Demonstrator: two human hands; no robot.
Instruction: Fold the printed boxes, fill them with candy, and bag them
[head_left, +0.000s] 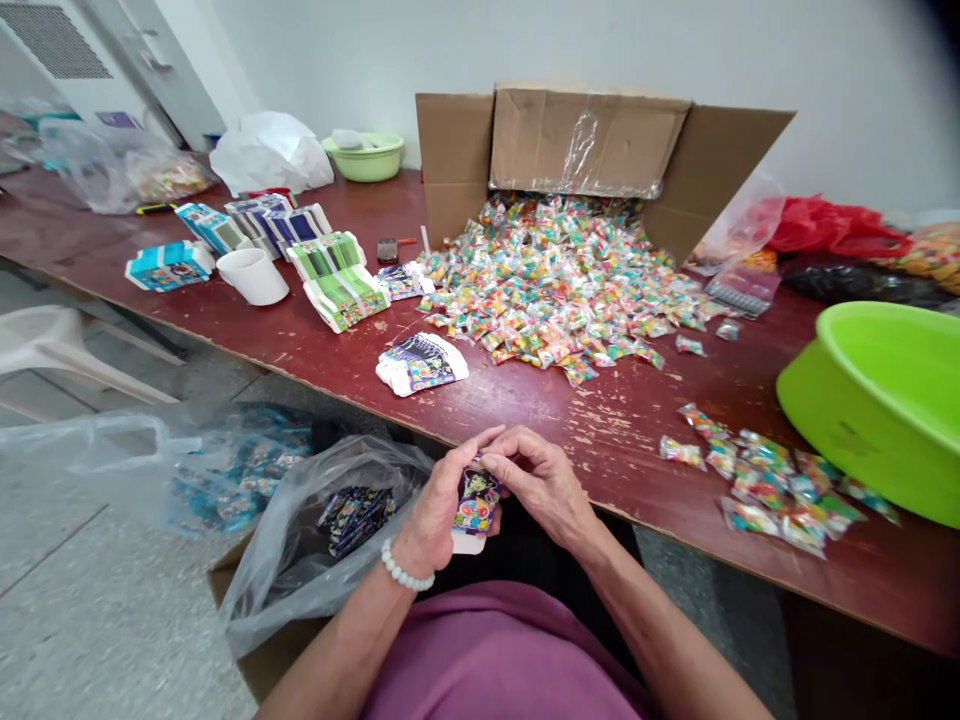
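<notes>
My left hand (436, 505), with a beaded bracelet on the wrist, is wrapped round a small printed candy box (476, 497). The box is dark purple with a cartoon figure, and a white flap sticks out at its lower end. At its upper end my right hand (541, 485) pinches the edge with thumb and fingers. Both hands are just off the table's front edge. Ahead of them a fanned stack of flat purple boxes (421, 363) lies on the table. Beyond it a large heap of wrapped candies (555, 280) spills from a cardboard box (589, 140).
Left below the table, a plastic-lined carton (262, 590) holds several filled purple boxes (358, 520). A green basin (870, 400) stands at right beside a small candy pile (776, 485). Green box stacks (341, 280), a white mug (253, 277) and blue boxes (170, 266) are at left.
</notes>
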